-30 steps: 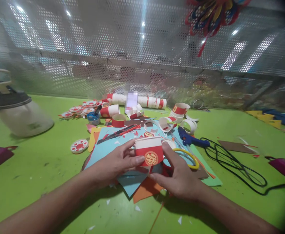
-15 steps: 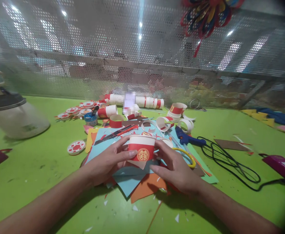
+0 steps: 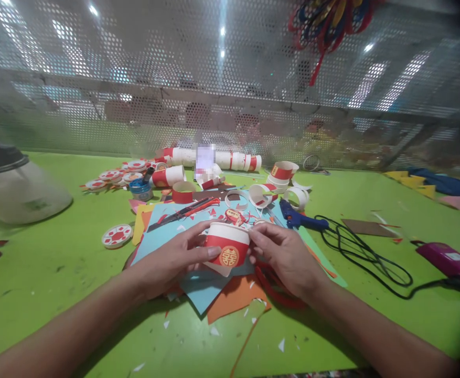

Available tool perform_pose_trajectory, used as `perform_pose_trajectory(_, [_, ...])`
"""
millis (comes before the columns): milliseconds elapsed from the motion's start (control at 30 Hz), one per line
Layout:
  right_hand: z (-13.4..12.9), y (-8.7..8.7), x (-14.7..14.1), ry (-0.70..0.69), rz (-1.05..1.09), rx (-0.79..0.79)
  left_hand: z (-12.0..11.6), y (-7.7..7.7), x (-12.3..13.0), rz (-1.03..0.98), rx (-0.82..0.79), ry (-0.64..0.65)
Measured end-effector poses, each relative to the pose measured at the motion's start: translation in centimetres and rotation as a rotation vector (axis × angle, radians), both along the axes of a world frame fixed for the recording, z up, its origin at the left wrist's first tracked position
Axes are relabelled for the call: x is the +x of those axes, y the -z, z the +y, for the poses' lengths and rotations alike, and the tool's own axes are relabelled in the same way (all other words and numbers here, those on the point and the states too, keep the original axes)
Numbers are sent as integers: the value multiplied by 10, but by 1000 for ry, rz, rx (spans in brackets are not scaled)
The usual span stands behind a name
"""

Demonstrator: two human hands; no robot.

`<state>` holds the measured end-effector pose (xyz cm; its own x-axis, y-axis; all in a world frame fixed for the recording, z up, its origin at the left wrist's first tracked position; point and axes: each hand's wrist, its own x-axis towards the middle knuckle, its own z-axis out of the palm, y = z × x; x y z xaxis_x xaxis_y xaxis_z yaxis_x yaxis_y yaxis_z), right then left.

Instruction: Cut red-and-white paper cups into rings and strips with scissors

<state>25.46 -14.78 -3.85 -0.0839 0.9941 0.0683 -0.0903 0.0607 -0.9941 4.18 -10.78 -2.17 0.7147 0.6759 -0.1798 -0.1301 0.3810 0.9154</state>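
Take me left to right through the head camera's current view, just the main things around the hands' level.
White container with a dark top, loose round disc with red shapes, left hand, red-and-white cup, right hand, brown flat piece, purple object.

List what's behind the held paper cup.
Just past the paper cup: red scraps on blue paper. Anything directly behind its body is covered, so can't tell.
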Motion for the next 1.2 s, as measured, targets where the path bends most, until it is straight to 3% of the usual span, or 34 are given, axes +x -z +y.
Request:
perform_pose_trajectory(333, [0, 5, -1, -47, 79, 11, 3, 1, -3, -34, -126, -128])
perform_pose_trajectory(700, [0, 4, -1, -42, 87, 8, 2, 0, -2, -18, -79, -84])
perform_pose_trajectory(967, [-3, 6, -1, -43, 114, -37, 4, 5, -3, -9, 40, -89])
perform_pose_trajectory(1067, [-5, 4, 2, -22, 13, -45, 5, 8, -4, 22, 56, -95])
perform_pose_trajectory(1200, [-5, -4, 3, -74, -292, 20, 2, 5, -5, 31, 165, -59])
